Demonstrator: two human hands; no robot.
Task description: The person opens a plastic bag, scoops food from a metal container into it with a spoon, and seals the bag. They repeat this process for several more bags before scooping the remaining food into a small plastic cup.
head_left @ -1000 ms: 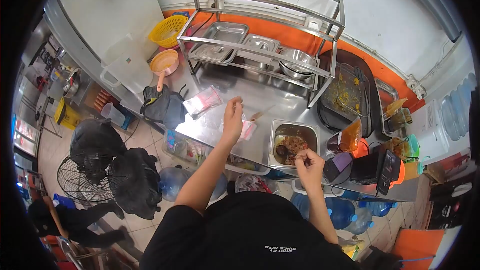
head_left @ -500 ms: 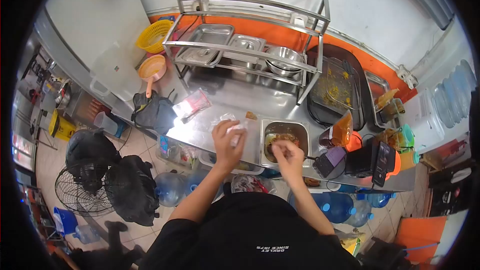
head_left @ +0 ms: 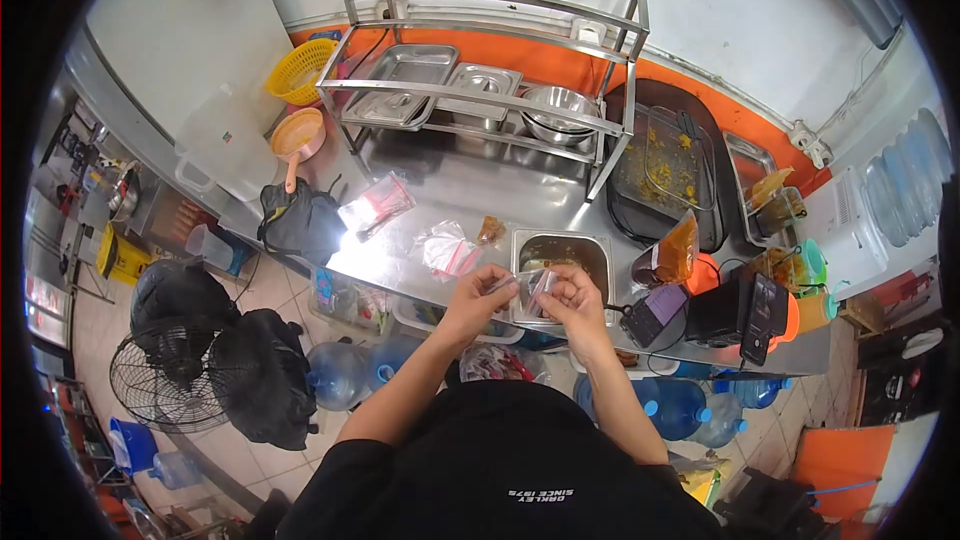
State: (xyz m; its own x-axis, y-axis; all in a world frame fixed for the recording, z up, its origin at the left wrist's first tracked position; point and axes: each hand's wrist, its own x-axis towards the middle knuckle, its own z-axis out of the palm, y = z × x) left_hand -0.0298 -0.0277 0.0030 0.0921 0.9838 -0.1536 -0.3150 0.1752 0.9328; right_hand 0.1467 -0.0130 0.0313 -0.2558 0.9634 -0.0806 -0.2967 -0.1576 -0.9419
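Both hands pinch a small clear plastic bag (head_left: 524, 285) in front of my body. My left hand (head_left: 474, 306) has its left side between thumb and fingers. On the other side, my right hand (head_left: 575, 302) grips its edge, over the near part of a square steel pan (head_left: 606, 244). Some food shows inside the pan, partly hidden by the hands. A loose pile of clear bags with red stripes (head_left: 446, 249) lies beyond my left hand. Near the pan's left corner rests a small bag filled with something brown (head_left: 491, 230).
A steel rack (head_left: 480, 92) stands at the back over trays and bowls. To the left are a clear bag packet (head_left: 378, 204), a black bag (head_left: 298, 222) and a pink strainer (head_left: 299, 134). On the right sit a sauce bag (head_left: 672, 252), a dark griddle (head_left: 665, 165) and a phone (head_left: 764, 318).
My left hand has moved right and nearer from the bag pile. My right hand has drawn back from over the pan's inside, and a clear bag now spans both hands.
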